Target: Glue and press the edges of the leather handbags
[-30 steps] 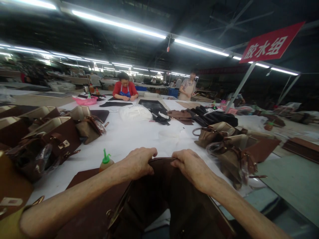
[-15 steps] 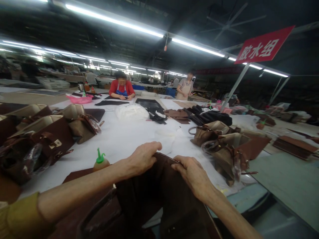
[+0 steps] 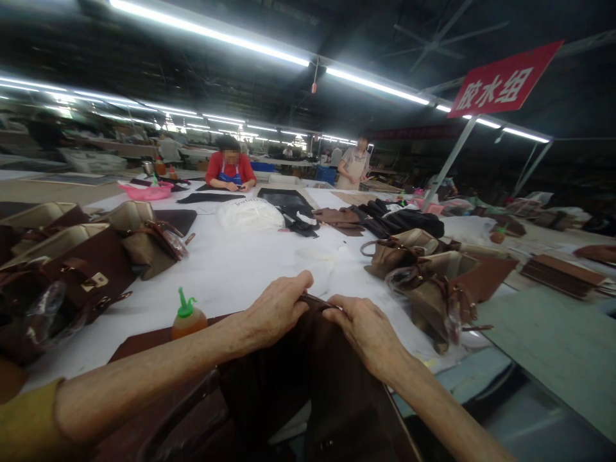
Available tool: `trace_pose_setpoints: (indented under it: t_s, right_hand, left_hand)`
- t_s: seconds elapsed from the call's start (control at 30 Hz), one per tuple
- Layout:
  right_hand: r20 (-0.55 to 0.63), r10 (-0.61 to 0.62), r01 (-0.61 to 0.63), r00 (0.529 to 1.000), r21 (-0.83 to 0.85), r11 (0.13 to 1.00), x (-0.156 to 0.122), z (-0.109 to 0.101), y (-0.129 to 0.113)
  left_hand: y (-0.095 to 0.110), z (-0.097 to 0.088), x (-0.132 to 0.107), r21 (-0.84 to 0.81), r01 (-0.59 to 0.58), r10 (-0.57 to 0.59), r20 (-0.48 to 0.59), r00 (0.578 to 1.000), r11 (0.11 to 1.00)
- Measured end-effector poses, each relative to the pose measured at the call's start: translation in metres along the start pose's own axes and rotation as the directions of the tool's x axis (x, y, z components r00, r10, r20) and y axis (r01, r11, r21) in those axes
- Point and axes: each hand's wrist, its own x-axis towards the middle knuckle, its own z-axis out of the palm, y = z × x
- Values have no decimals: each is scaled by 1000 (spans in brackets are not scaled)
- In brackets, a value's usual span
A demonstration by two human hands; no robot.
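A dark brown leather bag stands open in front of me at the near edge of the white table. My left hand is closed on the far rim of the bag, fingers curled over its top edge. My right hand grips the same rim just to the right, and its fingertips almost meet the left hand's. A small orange squeeze bottle with a green nozzle stands just left of my left forearm.
Brown and tan handbags crowd the left side, and more bags lie at the right. White wrapping and dark leather pieces lie mid-table. A person in red sits at the far end; another person stands beyond.
Both hands have kept their grip on the bag's rim and drawn closer together. The view has drifted slightly to the right and down.
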Motion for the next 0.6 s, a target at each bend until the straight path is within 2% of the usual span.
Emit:
trace_pose_setpoints:
  t_s: [0.13,0.33,0.43,0.6]
  right_hand:
    - [2,-8,8,1000,-97,995,5,1,2]
    - [-31,-15,7,999,-227,974,7,3,3]
    - [-10,-46,43,999,-176,983,10,2,1]
    - [21,-108,107,994,21,994,18,1,-3]
  left_hand:
    - [-5,-3,2,-77,109,-102,86,991,991]
    - [-14,-14,4,-219,164,-103,268,958,962]
    - [-18,-16,4,-248,209,-113,350,930,946]
    - [-24,-14,7,-293,159,-52,341,939,943]
